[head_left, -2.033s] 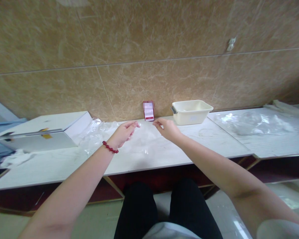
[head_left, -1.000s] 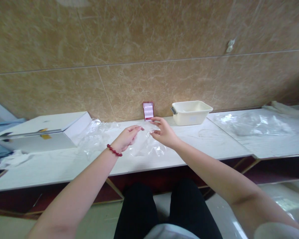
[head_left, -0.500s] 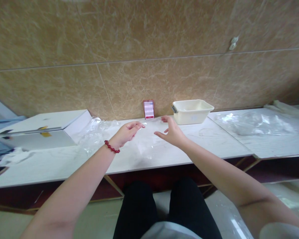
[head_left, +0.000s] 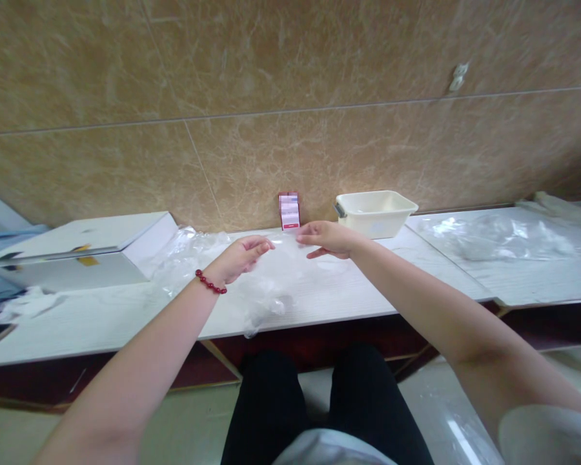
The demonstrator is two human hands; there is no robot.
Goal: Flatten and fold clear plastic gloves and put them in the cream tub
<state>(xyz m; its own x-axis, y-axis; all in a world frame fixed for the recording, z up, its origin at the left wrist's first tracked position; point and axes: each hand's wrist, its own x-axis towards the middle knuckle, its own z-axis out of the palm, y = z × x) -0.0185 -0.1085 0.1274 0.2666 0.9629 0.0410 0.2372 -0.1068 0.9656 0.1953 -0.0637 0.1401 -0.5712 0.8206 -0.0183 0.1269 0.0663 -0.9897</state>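
Both hands hold up a clear plastic bag above the white table. My left hand, with a red bead bracelet at its wrist, pinches the bag's top edge on the left. My right hand pinches the same edge on the right, fingers pressed together. The bag hangs down between them, and its crumpled lower end reaches the table's front edge.
A cream plastic tub and a small red-and-white card stand against the marble wall. A white flat box lies at left beside more clear plastic. Further plastic sheeting covers the right table.
My right hand was open half a second ago; it has since closed on the bag's top edge. The bag is lifted and hangs lower toward the table's front edge.
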